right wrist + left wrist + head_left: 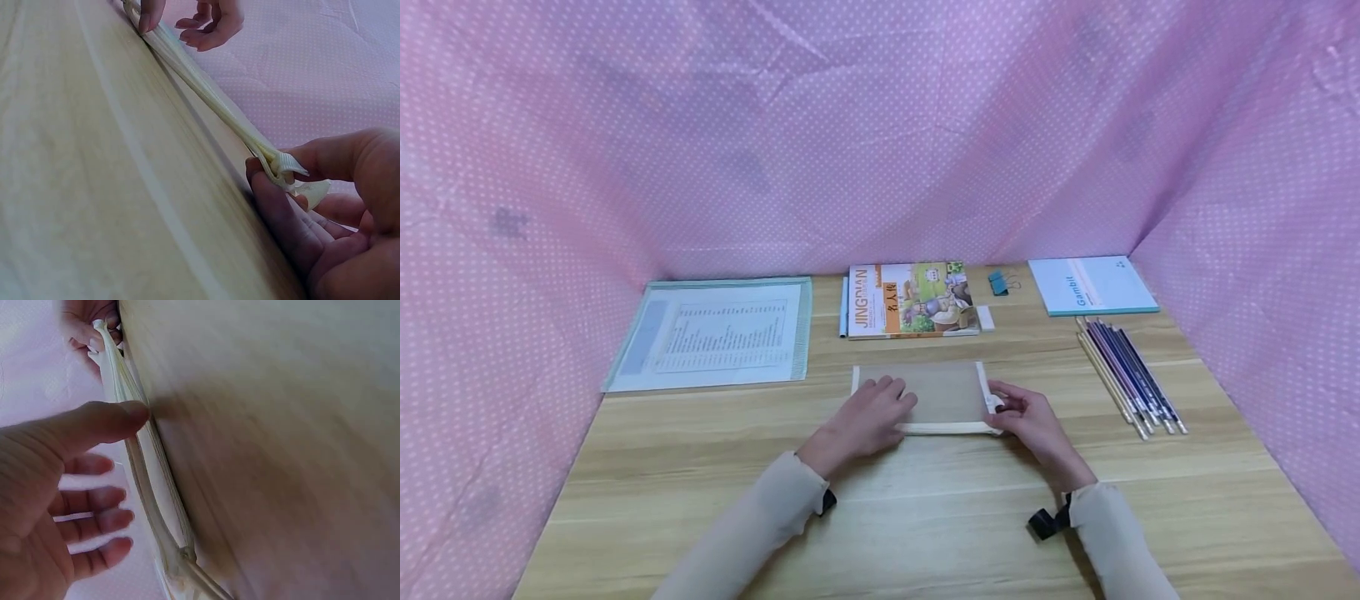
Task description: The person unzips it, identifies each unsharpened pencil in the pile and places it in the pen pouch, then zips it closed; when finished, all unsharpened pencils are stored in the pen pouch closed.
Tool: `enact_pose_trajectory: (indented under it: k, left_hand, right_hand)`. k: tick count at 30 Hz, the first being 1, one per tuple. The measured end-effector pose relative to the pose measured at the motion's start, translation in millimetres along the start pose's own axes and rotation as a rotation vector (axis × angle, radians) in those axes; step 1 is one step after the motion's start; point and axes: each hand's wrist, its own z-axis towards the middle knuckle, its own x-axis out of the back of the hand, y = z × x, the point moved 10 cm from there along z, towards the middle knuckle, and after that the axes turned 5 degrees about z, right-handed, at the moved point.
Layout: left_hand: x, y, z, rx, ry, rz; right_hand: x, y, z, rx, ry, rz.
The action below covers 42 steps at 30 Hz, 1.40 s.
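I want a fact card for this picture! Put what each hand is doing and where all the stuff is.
Middle: see-through pouch with cream edges
Left hand: thumb touching the pouch's near edge
Right hand: pinching the pouch's right end
Far left: folder with a printed sheet inside
Back middle: colorful book, teal binder clip to its right
Back right: "Gambit" notebook
Right: pencils lying in a bunch
Behind everything: pink dotted cloth

In the head view, the book (917, 300) near the centre reads "JINGDIAN" and "名人传", while the pale-blue booklet (1101, 285) at centre right reads "Gambit".
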Motion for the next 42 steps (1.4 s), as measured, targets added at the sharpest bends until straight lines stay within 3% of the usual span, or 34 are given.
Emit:
enact_pose_trajectory:
  k: [5,10,26,30,37,42]
  left_hand:
    - [7.8,9.8,-1.6,-0.069,0.07,0.01]
    - [15.2,13.8,-2.0,-0.09,0.109,-0.001]
    - [16.3,32.5,11.7,-0.16,0.076,0.014]
    - [15.8,29.0,12.6,-0.136,0.052,-0.105]
    - [13.1,15.5,13.8,-0.039,-0.04,-0.375]
    - [10.5,4.6,12.0,0.031,-0.073,-0.495]
  right_hand:
    - [-0.1,-0.2,0.8,0.003,0.004,0.003]
    - [0.1,-0.6,1.0,0.004,0.004,0.001]
    - [-0.7,-2.7,0.3,0.002,-0.017,-0.017]
    - [-1.2,-3.7,0.6,-0.004,-0.035,-0.032]
    - [-4.6,-7.4,0.5,0.025,-0.092,-0.037]
    - [-3.9,-5.9,0.8,0.015,-0.112,0.004]
